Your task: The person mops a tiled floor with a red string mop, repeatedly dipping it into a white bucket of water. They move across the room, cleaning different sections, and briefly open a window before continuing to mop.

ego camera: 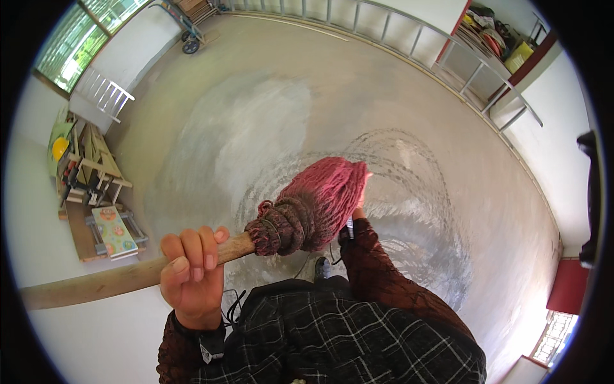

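A string mop with a wooden handle [110, 281] is raised in front of my body. Its pink-red yarn head [331, 192] points up and to the right, with darker, dirty strands wound and tied where it joins the handle. My left hand [194, 271] is wrapped around the handle just below the yarn. At the far side of the mop head, my right hand [363, 192] is mostly hidden behind the strands; its hold cannot be made out. Beneath the mop, the concrete floor [407, 168] bears curved wet streaks and pale, smeared patches.
A long metal ladder [386, 27] lies along the far wall. At left are a wooden frame pile [98, 163], a yellow hard hat [60, 149] and a patterned board [114, 230]. A hand truck [184, 33] stands at the back. My shoe [322, 269] is below the mop.
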